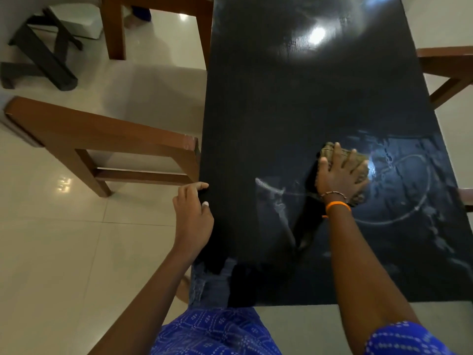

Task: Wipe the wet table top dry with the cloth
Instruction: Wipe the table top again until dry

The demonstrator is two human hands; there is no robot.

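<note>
A long glossy black table top (294, 103) runs away from me. Pale wet streaks and curved smears (404, 198) cover its near right part. My right hand (340, 172) lies flat, fingers spread, pressing a folded olive-brown cloth (358, 158) onto the table amid the wet area. The hand hides most of the cloth. My left hand (193, 213) rests on the table's left edge, its fingers curled over the rim and holding nothing else.
A brown wooden chair (102, 142) stands tight against the table's left side, another (153, 26) farther back. A third chair's frame (448, 70) shows on the right. A black stand (41, 52) sits on the pale tiled floor at far left.
</note>
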